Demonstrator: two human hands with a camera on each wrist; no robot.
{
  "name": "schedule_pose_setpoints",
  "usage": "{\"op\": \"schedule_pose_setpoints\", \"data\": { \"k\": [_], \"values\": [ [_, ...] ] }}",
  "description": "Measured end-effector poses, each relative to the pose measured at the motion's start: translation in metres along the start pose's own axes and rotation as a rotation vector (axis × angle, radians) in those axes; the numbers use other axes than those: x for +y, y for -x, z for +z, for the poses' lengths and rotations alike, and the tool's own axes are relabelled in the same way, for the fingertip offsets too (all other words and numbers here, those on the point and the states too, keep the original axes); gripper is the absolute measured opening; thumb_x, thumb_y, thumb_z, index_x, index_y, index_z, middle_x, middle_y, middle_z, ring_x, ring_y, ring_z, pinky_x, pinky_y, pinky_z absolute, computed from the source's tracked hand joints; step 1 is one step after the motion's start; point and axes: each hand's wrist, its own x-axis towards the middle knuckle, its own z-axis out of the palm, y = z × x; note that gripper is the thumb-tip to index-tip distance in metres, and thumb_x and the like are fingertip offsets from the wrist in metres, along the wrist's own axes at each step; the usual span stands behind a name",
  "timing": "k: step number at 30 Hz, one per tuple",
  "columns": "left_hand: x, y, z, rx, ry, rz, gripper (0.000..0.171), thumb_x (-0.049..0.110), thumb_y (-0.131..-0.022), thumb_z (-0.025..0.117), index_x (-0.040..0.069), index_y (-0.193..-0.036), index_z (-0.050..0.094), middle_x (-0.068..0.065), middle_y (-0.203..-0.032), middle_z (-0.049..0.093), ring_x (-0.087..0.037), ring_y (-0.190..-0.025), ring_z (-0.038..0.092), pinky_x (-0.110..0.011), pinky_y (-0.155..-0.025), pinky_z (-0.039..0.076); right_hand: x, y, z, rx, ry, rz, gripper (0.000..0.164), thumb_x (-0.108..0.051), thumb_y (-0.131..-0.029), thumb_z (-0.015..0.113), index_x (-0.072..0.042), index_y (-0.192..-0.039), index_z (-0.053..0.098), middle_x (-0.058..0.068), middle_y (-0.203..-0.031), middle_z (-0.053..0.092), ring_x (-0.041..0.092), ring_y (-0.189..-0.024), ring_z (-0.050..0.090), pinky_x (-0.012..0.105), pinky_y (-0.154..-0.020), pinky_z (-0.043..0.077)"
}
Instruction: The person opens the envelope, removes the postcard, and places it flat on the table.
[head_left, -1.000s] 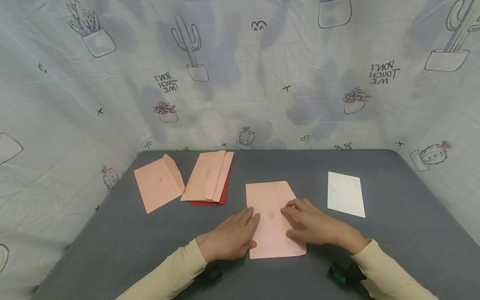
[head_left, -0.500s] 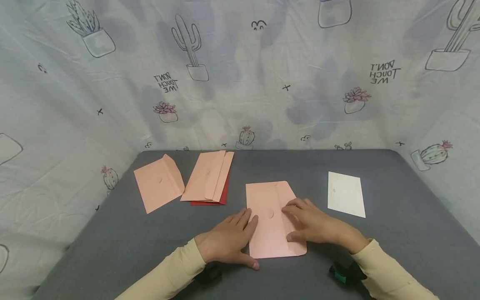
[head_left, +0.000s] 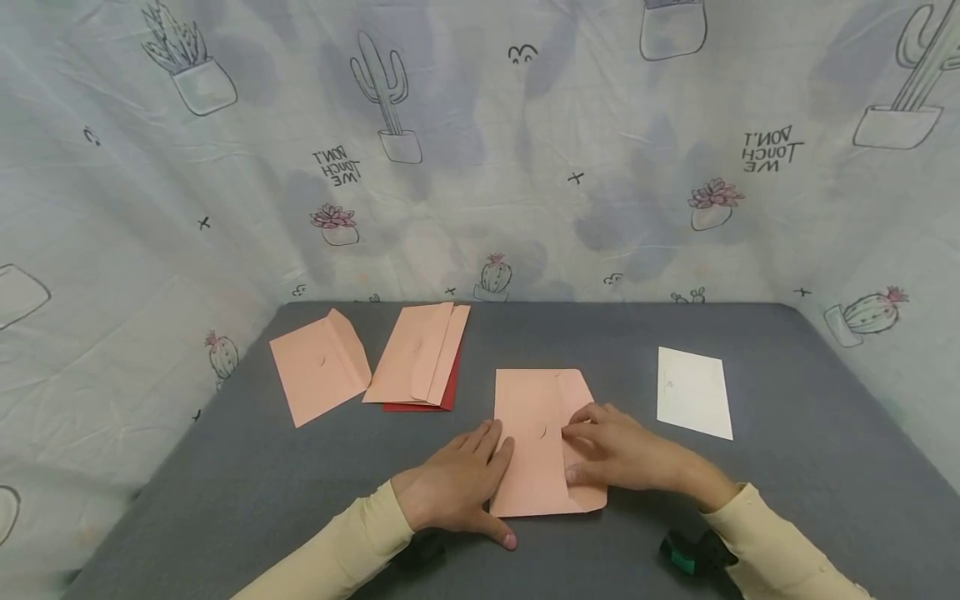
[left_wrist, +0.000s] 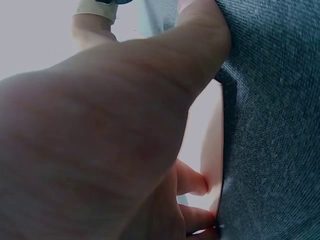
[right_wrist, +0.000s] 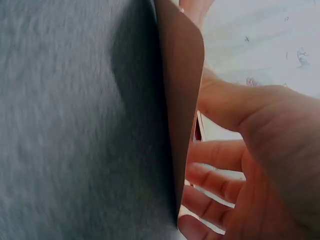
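In the head view a pink envelope lies at the middle of the dark table, its unfolded flap toward the right. My left hand rests with extended fingers on its left edge, thumb spread out on the table. At the mouth of the envelope my right hand holds the edge with bent fingers and thumb, the hand lying over the flap. In the right wrist view the flap stands a little off the table, with the fingers behind it. The envelope's inside is hidden.
A stack of pink envelopes with a red piece beneath lies at the back. Left of it lies another pink envelope. A white card lies at the right. A patterned curtain surrounds the table.
My left thumb has moved off the envelope onto the table. The envelope has turned slightly, and my right fingers have shifted to its mouth edge. The head view has tilted a little.
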Motion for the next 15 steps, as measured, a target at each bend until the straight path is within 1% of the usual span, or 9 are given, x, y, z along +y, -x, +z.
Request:
{"op": "schedule_pose_setpoints", "data": {
  "k": [6, 8, 11, 13, 15],
  "values": [
    [-0.0008, -0.0021, 0.0027, -0.011, -0.013, -0.015, 0.117, 0.083, -0.076, 0.063, 0.007, -0.159, 0.030, -0.018, -0.169, 0.020, -0.031, -0.157, 0.021, -0.044, -0.125, 0.028, -0.0061, 0.0002, 0.0008, -0.021, -0.052, 0.032, 0.064, -0.047, -0.088, 0.076, 0.001, -0.128, 0.066, 0.002, -0.109, 0.058, 0.011, -0.093, 0.045, 0.026, -0.076, 0.038],
    [-0.0008, -0.0019, 0.0031, -0.002, -0.017, -0.012, 0.115, 0.083, -0.078, 0.061, 0.007, -0.159, 0.031, -0.018, -0.168, 0.021, -0.032, -0.157, 0.023, -0.044, -0.124, 0.030, -0.0076, 0.0000, 0.0008, -0.038, -0.066, 0.054, 0.065, -0.048, -0.088, 0.075, 0.000, -0.131, 0.065, 0.001, -0.107, 0.056, 0.010, -0.090, 0.043, 0.025, -0.074, 0.036],
    [-0.0012, -0.0010, 0.0024, -0.002, -0.007, -0.003, 0.107, 0.081, -0.084, 0.053, 0.009, -0.159, 0.031, -0.018, -0.168, 0.023, -0.032, -0.157, 0.024, -0.045, -0.123, 0.031, -0.0090, -0.0008, 0.0010, -0.056, -0.072, 0.083, 0.066, -0.049, -0.089, 0.073, -0.003, -0.134, 0.063, 0.000, -0.106, 0.055, 0.010, -0.089, 0.043, 0.027, -0.075, 0.034],
    [-0.0022, 0.0001, 0.0004, -0.016, 0.032, 0.000, 0.098, 0.078, -0.090, 0.047, 0.012, -0.160, 0.031, -0.017, -0.168, 0.022, -0.032, -0.157, 0.022, -0.046, -0.124, 0.029, -0.0095, -0.0014, 0.0014, -0.063, -0.079, 0.099, 0.066, -0.051, -0.090, 0.072, -0.005, -0.136, 0.062, -0.001, -0.105, 0.055, 0.010, -0.087, 0.042, 0.028, -0.074, 0.032],
    [-0.0036, 0.0013, -0.0016, -0.037, 0.070, 0.002, 0.089, 0.073, -0.095, 0.044, 0.015, -0.160, 0.031, -0.015, -0.169, 0.020, -0.031, -0.158, 0.020, -0.047, -0.125, 0.027, -0.0099, -0.0019, 0.0017, -0.064, -0.088, 0.103, 0.066, -0.051, -0.090, 0.071, -0.006, -0.136, 0.062, -0.001, -0.104, 0.055, 0.011, -0.086, 0.042, 0.028, -0.073, 0.031]
  ]
}}
